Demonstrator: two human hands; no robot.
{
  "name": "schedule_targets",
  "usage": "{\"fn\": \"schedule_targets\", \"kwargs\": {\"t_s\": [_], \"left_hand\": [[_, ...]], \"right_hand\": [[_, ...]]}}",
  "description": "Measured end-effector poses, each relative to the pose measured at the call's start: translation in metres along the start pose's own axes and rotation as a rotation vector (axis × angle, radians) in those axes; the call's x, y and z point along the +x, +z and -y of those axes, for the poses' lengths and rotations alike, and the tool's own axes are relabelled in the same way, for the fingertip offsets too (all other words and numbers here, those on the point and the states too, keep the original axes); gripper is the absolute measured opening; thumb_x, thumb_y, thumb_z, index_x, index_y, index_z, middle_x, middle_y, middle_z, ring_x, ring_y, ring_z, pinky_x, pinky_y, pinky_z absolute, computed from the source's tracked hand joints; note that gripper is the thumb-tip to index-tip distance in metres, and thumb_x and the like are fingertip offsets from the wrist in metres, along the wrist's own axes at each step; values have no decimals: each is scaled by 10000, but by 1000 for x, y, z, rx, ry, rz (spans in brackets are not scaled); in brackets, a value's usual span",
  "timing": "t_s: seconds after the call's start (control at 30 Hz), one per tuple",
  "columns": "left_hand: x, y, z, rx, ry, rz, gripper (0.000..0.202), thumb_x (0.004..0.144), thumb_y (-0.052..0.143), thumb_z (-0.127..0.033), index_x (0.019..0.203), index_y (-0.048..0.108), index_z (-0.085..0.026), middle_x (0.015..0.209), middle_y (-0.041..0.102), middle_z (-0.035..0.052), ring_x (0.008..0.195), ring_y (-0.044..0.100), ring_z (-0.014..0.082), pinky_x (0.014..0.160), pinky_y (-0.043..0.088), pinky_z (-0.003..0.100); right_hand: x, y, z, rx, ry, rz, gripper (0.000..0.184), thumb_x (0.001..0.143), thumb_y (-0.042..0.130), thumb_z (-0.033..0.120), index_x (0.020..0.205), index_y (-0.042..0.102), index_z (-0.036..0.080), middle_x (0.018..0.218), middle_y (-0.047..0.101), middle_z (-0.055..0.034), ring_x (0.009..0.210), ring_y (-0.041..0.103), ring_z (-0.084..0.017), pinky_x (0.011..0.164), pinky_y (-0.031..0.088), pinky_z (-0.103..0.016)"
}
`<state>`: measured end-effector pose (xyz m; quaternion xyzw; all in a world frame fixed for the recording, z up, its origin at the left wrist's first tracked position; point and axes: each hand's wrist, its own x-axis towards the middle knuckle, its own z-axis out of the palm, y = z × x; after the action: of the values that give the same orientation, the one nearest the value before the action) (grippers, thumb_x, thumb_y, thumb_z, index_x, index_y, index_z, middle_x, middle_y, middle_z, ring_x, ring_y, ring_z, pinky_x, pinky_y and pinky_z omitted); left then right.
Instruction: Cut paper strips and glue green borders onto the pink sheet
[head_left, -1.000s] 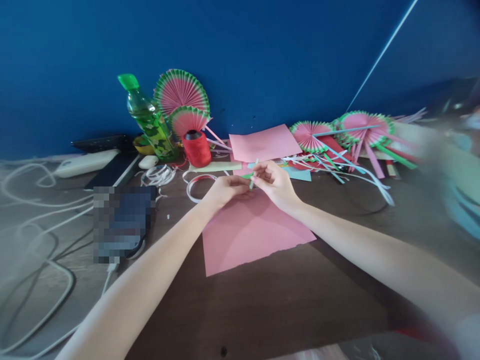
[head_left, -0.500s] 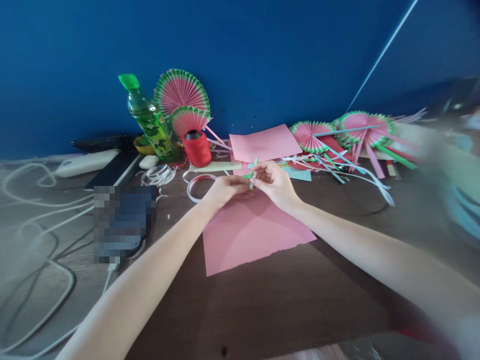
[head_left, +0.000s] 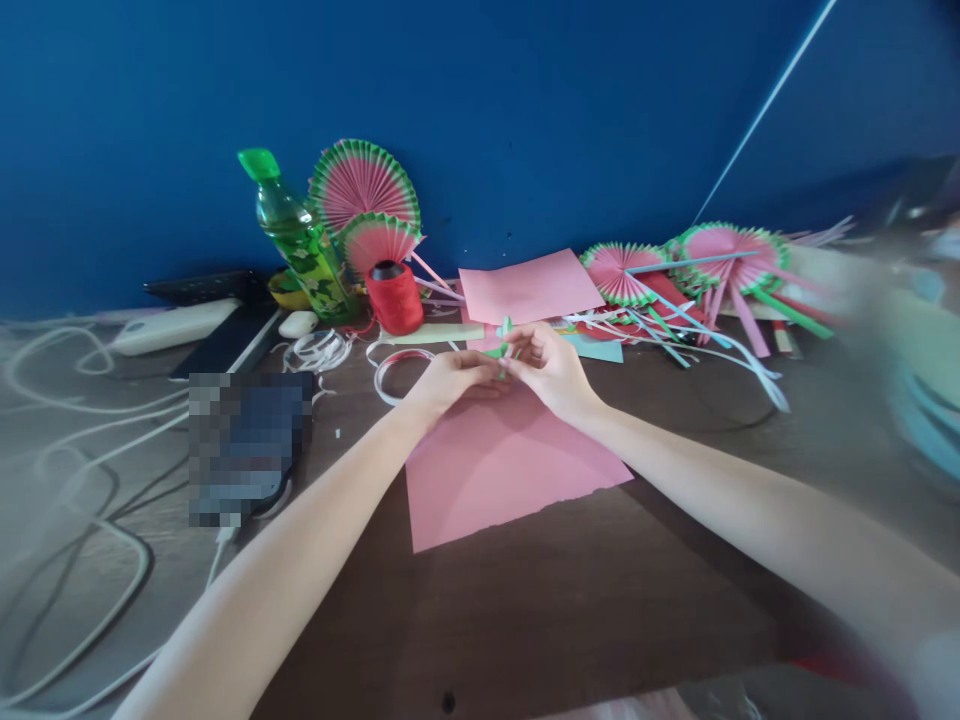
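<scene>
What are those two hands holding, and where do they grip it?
A thin green paper strip, pinched low down between the fingertips of the left hand and the right hand; its top end sticks up free.

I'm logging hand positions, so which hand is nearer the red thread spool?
Left. The left hand is in front and right of the red thread spool; the right hand lies farther right, past the left.

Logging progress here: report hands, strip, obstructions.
Left hand and right hand both pinch the green paper strip. Strip held over pink sheet. Nothing in the way.
</scene>
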<state>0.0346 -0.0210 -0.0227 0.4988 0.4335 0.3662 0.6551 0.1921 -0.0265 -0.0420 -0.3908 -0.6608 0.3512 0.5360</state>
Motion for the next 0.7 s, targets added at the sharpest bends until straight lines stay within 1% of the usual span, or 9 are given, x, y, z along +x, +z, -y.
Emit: {"fn": "schedule_targets", "kwargs": {"t_s": [0.1, 0.2, 0.33, 0.43, 0.5, 0.6, 0.67, 0.7], "left_hand": [[0, 1, 1, 37, 25, 14, 91, 676, 695, -147, 720, 638, -92, 681, 688, 60, 652, 657, 136, 732, 530, 303], [0, 2, 1, 62, 24, -5, 125, 637, 720, -112, 696, 612, -92, 624, 672, 43, 601, 643, 127, 720, 525, 308], [0, 3, 1, 63, 18, -26, 93, 662, 681, -73, 692, 596, -92, 608, 666, 38, 590, 636, 116, 690, 516, 283], [0, 2, 1, 26, 26, -26, 103, 662, 684, -90, 685, 585, -101, 612, 662, 27, 592, 634, 111, 682, 510, 271], [0, 1, 1, 3, 30, -24, 124, 653, 696, -101, 683, 576, -106, 623, 664, 28, 599, 636, 114, 688, 508, 273], [0, 1, 2, 9, 39, -29, 139, 647, 698, -94, 681, 564, -110, 624, 663, 30, 597, 633, 110, 685, 503, 269], [1, 1, 3, 17, 46, -31, 134, 652, 692, -93, 685, 563, -113, 637, 665, 30, 605, 632, 107, 687, 503, 266], [1, 1, 4, 17, 52, -30, 130, 656, 689, -97, 688, 563, -115, 643, 665, 30, 611, 632, 106, 689, 503, 265]], "right_hand": [[0, 0, 0, -28, -4, 8, 181, 709, 590, 157, 870, 520, 201, 767, 557, 9, 667, 543, -112, 629, 445, -283], [0, 0, 1, -68, -11, 19, 180, 710, 599, 157, 872, 531, 199, 773, 568, 6, 676, 541, -116, 624, 429, -278], [-2, 0, 4, -89, -34, -2, 166, 739, 568, 146, 895, 548, 198, 808, 589, -4, 687, 542, -116, 640, 428, -279], [-3, 0, 6, -157, -73, -22, 200, 759, 542, 142, 944, 557, 217, 860, 605, -10, 680, 530, -114, 634, 426, -278], [-4, 0, 5, -195, -92, -31, 236, 762, 537, 143, 979, 550, 233, 928, 599, -19, 675, 523, -112, 615, 422, -274], [-2, 0, 1, -180, -83, -106, 278, 736, 567, 155, 998, 525, 238, 1030, 548, -33, 668, 518, -103, 618, 427, -278], [-1, 0, -2, -121, -33, -156, 235, 724, 580, 174, 945, 521, 226, 974, 545, -23, 656, 514, -101, 636, 428, -283], [0, 0, -4, -88, -3, -156, 181, 730, 573, 188, 902, 525, 219, 916, 554, -14, 656, 513, -105, 647, 427, -287]]}}
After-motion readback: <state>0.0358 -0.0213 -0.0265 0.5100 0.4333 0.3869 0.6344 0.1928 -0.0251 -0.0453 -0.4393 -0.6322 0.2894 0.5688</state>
